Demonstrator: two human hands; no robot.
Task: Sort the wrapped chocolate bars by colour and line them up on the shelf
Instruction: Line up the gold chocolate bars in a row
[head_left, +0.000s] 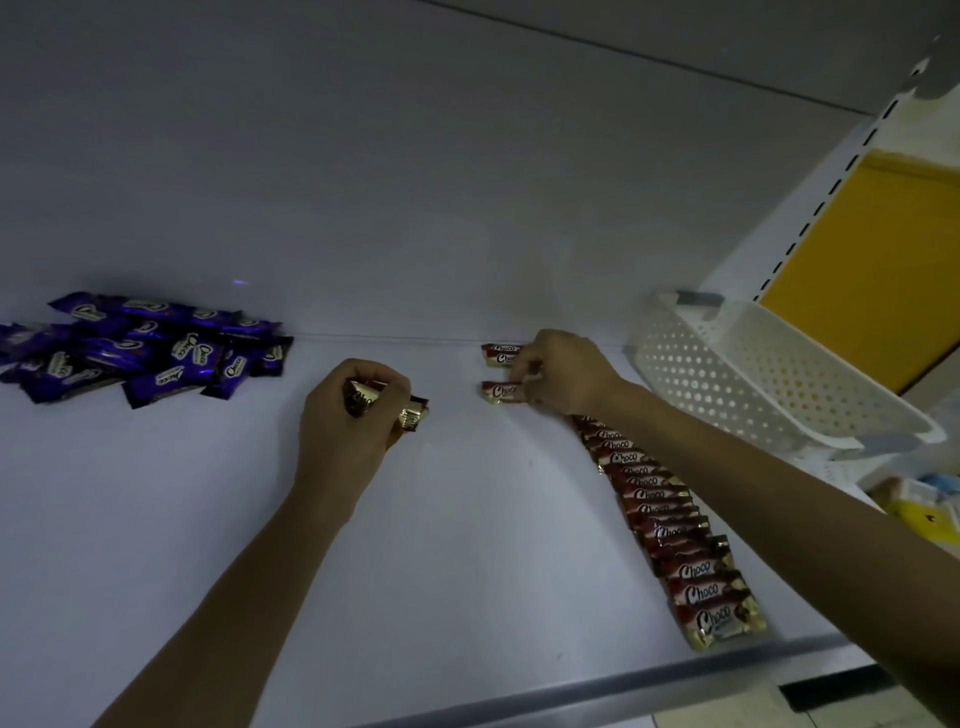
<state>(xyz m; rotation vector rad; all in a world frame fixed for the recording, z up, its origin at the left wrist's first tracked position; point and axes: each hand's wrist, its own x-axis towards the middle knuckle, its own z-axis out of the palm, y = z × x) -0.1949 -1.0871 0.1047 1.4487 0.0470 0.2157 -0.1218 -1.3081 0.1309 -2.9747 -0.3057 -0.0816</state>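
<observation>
While the left hand (348, 421) clutched glossy red bars (413, 413) at centre, the right hand (563, 374) pinched one bar (497, 391) above the overlapping row (670, 525); crinkled purple bars (145, 353) lay heaped at left.

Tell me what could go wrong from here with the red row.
1. The right hand, pinching a bar, reaches over the red row; its forearm could brush the row askew.
2. The left hand grips several bars at once, one poking out; it may slip out.
3. The row bends leftward toward the back, so the line may end crooked.
</observation>
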